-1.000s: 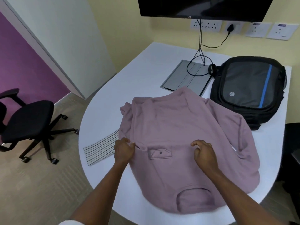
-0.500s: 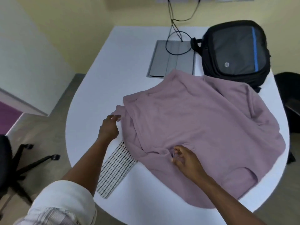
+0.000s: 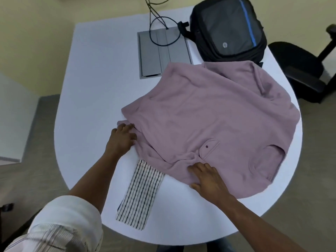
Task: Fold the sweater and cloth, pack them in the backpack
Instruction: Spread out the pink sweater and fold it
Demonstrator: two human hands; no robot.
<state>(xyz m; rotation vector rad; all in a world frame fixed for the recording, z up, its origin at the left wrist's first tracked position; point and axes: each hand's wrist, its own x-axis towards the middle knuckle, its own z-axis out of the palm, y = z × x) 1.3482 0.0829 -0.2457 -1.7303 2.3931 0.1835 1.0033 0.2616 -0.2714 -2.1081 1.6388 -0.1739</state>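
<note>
A mauve sweater (image 3: 214,115) lies spread on the round white table (image 3: 94,88), with a small buttoned pocket flap near its front edge. My left hand (image 3: 121,139) curls its fingers around the folded-under sleeve at the sweater's left edge. Flat on the sweater's near edge rests my right hand (image 3: 207,179), fingers apart, the fabric bunched at its fingertips. A white cloth with dark stripes (image 3: 140,193) lies between my arms, its far end tucked under the sweater. The black backpack (image 3: 229,30), with a grey panel and a blue stripe, lies at the table's far right, touching the sweater's far edge.
A grey cable hatch (image 3: 163,51) is set into the table behind the sweater, with black cables (image 3: 160,30) looping over it. A black office chair (image 3: 300,70) stands to the right of the table. The table's rounded front edge is close to my body.
My view has swung leftward and more downward over the table. My left hand went from the sweater's front to its left sleeve. My right hand slid to the near edge and flattened out.
</note>
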